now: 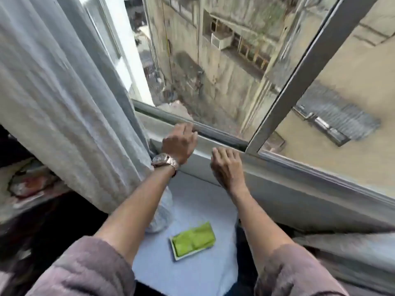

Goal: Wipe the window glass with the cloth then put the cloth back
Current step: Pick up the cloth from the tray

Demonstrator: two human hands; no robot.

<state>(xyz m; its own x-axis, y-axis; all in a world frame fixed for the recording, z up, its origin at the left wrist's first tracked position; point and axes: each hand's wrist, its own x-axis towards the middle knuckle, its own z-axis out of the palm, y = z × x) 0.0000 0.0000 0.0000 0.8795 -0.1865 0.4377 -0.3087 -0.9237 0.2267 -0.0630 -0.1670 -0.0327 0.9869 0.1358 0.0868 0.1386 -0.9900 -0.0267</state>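
A folded green cloth [193,240] lies flat on the white sill surface [205,201], between my forearms and near my body. My left hand [180,143], a watch on its wrist, rests with fingers over the lower window frame rail [222,135]. Just to its right, my right hand [227,165] lies palm down on the inner ledge below that rail, fingers apart. Neither hand holds anything. The window glass [213,67] rises above the rail, with a grey vertical frame bar [299,75] dividing it from a second pane [342,124].
A pale curtain [64,99] hangs at the left, its edge touching my left wrist. A crumpled clear plastic bag [163,212] sits under my left forearm. Dark clutter [27,184] lies at the far left. Outside are building walls and an air conditioner [221,41].
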